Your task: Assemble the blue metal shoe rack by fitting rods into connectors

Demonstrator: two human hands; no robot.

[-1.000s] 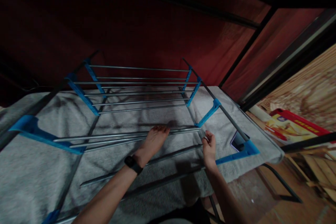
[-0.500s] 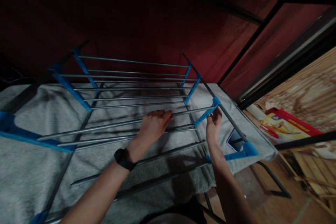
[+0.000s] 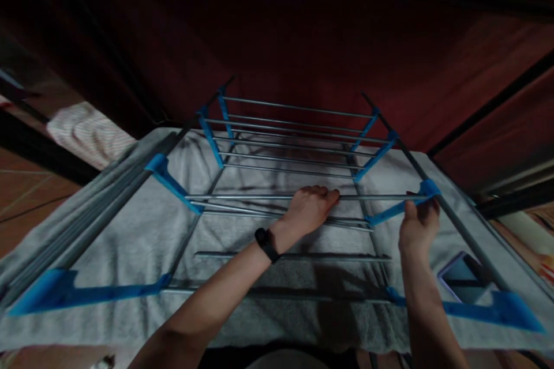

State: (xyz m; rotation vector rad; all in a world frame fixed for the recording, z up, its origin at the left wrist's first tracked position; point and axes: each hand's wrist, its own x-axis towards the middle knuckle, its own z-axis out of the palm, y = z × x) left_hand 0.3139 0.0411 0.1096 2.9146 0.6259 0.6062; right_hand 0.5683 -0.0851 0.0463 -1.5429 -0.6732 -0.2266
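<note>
A metal rack frame with blue plastic brackets lies on grey cloth. My left hand (image 3: 312, 209), a black band on its wrist, is wrapped over a thin metal tube (image 3: 251, 197) that runs across the rack between two brackets. At that tube's right end, my right hand (image 3: 419, 232) grips the blue bracket (image 3: 430, 187) from below, the fingers partly hidden behind it. The tube's left end meets another blue bracket (image 3: 173, 185). Beneath my left hand, more tubes cross at a lower level. Nearer to me, a loose-looking tube (image 3: 346, 256) lies across the frame.
Grey cloth (image 3: 130, 242) covers the surface under the rack. A phone (image 3: 464, 277) rests on it right of my right arm. Behind stands a dark red wall or sheet (image 3: 294, 40). Several tubes form joined crossbars at the rack's far end.
My view has swung left, bringing the rack's left side rail and brackets fully into sight. Both hands keep their places on the tube and the bracket.
</note>
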